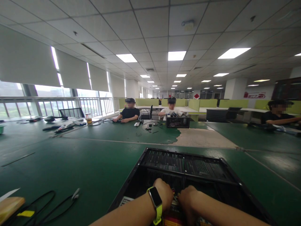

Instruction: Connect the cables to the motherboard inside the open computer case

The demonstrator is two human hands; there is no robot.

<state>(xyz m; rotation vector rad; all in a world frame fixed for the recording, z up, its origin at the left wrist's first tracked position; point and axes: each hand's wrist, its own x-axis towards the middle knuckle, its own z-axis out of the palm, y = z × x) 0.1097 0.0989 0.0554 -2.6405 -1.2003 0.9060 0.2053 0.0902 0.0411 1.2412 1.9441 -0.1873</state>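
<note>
Both my hands are down inside the open computer case (188, 171) that lies on its side on the green table (70, 163), right in front of me at the near edge. My left hand (164, 193), with the yellow-strapped watch (155, 201) on its wrist, is curled with the fingers tucked down among the coloured wires (175, 201); my right hand (188, 197) sits just beside it, also curled into the same bundle. I cannot tell whether either hand actually pinches a wire or connector, since the fingertips are hidden. I judge I am in the middle of working on the cabling inside the case, and the next move calls for fine finger work by feel, as little of the interior shows. The case's long axis runs away from me, its far panel of slots and vents pointing towards the people seated across the table. A loose black cable (54, 204) lies near on my left.
</note>
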